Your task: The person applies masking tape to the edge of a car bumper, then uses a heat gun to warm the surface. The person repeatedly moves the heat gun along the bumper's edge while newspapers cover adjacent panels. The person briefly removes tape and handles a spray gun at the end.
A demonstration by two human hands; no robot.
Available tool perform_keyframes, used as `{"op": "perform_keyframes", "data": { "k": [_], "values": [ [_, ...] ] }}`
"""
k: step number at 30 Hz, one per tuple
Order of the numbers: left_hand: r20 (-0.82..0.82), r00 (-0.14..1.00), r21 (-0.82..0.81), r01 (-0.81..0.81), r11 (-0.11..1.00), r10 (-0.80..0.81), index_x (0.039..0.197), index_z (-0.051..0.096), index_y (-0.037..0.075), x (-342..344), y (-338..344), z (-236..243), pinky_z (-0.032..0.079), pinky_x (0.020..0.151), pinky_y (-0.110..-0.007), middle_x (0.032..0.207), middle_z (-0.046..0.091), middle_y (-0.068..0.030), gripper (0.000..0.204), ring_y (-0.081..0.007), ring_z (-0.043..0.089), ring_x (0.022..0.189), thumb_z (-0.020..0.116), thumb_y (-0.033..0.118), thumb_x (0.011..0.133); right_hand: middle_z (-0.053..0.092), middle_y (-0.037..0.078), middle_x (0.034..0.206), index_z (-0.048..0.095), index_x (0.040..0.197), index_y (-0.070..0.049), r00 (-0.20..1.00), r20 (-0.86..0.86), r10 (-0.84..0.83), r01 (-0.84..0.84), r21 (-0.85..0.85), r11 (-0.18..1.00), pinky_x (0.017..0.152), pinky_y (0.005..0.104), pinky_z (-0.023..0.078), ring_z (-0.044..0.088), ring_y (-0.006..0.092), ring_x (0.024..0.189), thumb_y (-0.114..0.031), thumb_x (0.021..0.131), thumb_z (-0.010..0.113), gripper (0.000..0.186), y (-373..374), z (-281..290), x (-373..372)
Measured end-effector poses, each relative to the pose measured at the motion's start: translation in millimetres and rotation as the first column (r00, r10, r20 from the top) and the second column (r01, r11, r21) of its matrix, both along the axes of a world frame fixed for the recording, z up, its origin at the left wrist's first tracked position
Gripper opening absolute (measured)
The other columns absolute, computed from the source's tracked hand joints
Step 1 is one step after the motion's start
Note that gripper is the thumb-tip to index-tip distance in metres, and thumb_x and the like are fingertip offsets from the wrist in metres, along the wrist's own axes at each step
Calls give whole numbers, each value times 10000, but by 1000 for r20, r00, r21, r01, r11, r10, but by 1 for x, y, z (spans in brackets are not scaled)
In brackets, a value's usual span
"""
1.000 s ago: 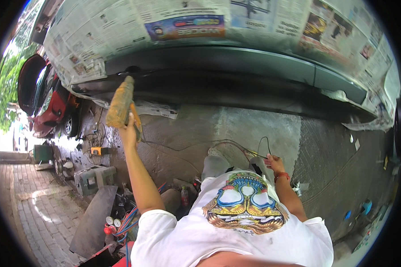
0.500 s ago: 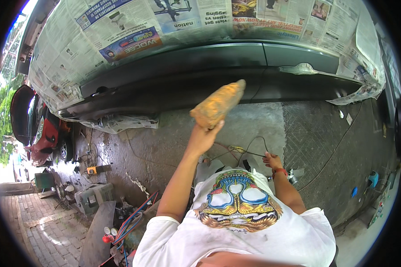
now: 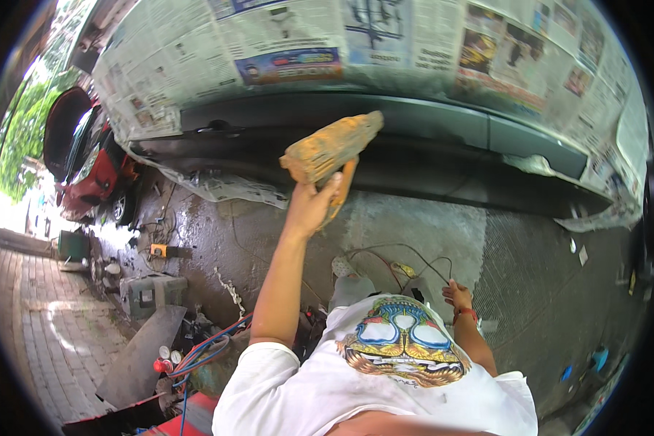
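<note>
In my left hand is a worn, grime-covered orange heat gun, with my fingers wrapped round its handle. Its narrow grey tip points to the upper right, in front of the dark grey lower side panel of a car. Any gap between tip and panel is hard to judge. Down at my right side, a thin dark cord runs from my closed right hand toward my feet. Newspaper sheets cover the car above the panel.
Loose cords lie across the wet concrete floor. A red car with a raised hood stands at far left. Near my left are a grey case, a flat grey board and pressure gauges with red and blue hoses.
My left hand has turned the heat gun flatter and shifted it left along the panel. The view has swung too. My right hand keeps hold of the cord.
</note>
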State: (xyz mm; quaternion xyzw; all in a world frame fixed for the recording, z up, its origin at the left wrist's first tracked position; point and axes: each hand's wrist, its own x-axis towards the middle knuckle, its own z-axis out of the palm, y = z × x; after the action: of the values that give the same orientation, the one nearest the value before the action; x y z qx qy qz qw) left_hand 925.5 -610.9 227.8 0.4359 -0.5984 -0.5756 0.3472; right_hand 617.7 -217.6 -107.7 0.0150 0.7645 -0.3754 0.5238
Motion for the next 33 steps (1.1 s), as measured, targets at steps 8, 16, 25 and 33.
{"op": "perform_keyframes", "data": {
  "k": [8, 16, 25, 33],
  "values": [
    [104, 883, -146, -442, 885, 458, 1219, 614, 45, 214, -92, 5, 500, 708, -270, 915, 632, 0, 308, -91, 583, 760, 706, 239, 997, 768, 127, 1111, 656, 1266, -19, 992, 12, 128, -128, -20, 992, 819, 384, 564, 729, 232, 958, -495, 984, 668, 553, -88, 5, 52],
    [102, 753, -226, -619, 752, 650, 1274, 619, 41, 355, -207, 4, 502, 706, -288, 935, 662, -26, 367, -111, 594, 755, 698, 266, 995, 770, 117, 1117, 672, 1243, -31, 970, -18, 241, -242, -85, 967, 812, 364, 559, 733, 219, 984, -485, 995, 664, 518, -152, 19, 107],
    [246, 645, -525, -539, 659, 724, 1340, 654, 51, 312, -215, 44, 485, 1050, -429, 1290, 712, -191, 526, -350, 648, 1260, 688, 418, 965, 775, 129, 1068, 669, 1229, -12, 971, 23, 237, -233, -108, 966, 741, 341, 557, 743, 216, 922, -460, 987, 684, 509, -142, 16, 111],
    [265, 917, -442, -160, 883, 299, 1359, 632, 68, 141, -93, 51, 487, 1067, -416, 1325, 694, -164, 519, -329, 627, 1284, 704, 392, 961, 767, 144, 1103, 649, 1244, -13, 966, 31, 257, -253, -94, 963, 761, 379, 563, 736, 237, 961, -462, 1010, 639, 506, -97, 7, 56]
  ]
}}
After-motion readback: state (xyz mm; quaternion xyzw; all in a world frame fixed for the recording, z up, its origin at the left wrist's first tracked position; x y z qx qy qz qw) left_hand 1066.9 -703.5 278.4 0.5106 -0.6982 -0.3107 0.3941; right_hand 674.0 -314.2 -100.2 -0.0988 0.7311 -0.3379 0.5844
